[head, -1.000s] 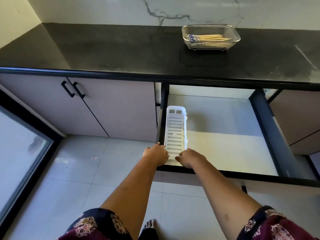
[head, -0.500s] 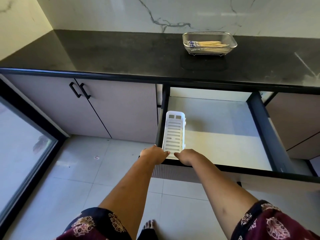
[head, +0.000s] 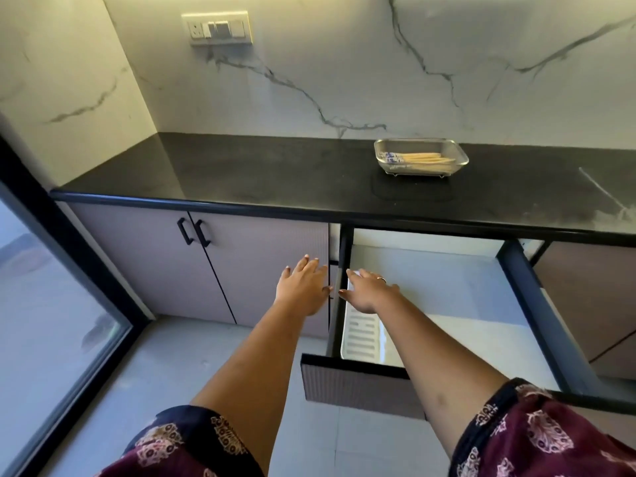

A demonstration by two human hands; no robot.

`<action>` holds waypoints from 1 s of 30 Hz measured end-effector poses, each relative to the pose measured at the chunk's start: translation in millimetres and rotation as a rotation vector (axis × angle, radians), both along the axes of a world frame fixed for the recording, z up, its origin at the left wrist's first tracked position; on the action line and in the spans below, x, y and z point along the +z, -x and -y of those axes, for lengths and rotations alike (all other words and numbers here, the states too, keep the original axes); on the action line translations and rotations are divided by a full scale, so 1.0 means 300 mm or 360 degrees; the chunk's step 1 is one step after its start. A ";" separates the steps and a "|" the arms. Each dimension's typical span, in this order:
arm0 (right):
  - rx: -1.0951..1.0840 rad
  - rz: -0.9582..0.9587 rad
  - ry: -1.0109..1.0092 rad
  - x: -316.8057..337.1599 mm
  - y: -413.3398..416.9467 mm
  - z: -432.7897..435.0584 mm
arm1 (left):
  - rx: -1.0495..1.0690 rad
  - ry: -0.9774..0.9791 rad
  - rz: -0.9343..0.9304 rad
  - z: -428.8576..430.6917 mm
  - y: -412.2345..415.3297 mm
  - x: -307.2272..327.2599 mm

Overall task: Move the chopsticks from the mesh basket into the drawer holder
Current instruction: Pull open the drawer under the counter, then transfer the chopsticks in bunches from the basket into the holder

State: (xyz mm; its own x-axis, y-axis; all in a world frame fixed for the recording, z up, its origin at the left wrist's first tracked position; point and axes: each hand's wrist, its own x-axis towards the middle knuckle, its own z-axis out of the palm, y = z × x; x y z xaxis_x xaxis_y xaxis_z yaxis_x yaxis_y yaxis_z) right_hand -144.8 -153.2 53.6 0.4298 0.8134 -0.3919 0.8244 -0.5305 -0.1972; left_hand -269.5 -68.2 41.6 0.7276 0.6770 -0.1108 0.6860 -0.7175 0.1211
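The 2 hands have left the near end of the drawer holder (head: 359, 333). The left hand (head: 303, 287) now hovers with fingers spread just left of it, and the right hand (head: 366, 292) hovers spread over its far end.

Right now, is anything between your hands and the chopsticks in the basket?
Nothing visible does. The left hand and right hand hover open below the countertop edge; the chopsticks lie in the open-topped mesh basket on it, farther back.

Warm glow washes the wall (head: 309, 63); daylight sheens the countertop (head: 241, 173); edges bend.
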 end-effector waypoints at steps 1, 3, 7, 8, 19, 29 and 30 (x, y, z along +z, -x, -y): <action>-0.0019 0.0021 -0.0067 0.024 0.003 -0.029 | 0.0009 -0.0036 0.0046 -0.031 0.001 0.027; -0.0065 0.0038 -0.0184 0.063 0.012 -0.095 | 0.0011 -0.0086 0.0112 -0.100 0.002 0.076; -0.0144 0.0098 -0.0325 0.108 0.032 -0.264 | -0.0024 -0.0129 0.0203 -0.275 0.000 0.152; -0.0174 0.0117 -0.0349 0.113 0.040 -0.317 | -0.0039 -0.0145 0.0225 -0.329 0.003 0.167; -0.0463 0.0085 -0.0537 0.146 0.136 -0.883 | -0.0190 -0.0077 0.0282 -0.948 0.096 0.222; -0.0736 0.0099 -0.0513 0.175 -0.099 -1.070 | -0.0358 0.0096 0.0374 -1.160 -0.191 0.210; -0.0760 0.0103 -0.0501 0.173 -0.141 -1.077 | -0.0371 0.0106 0.0371 -1.171 -0.234 0.202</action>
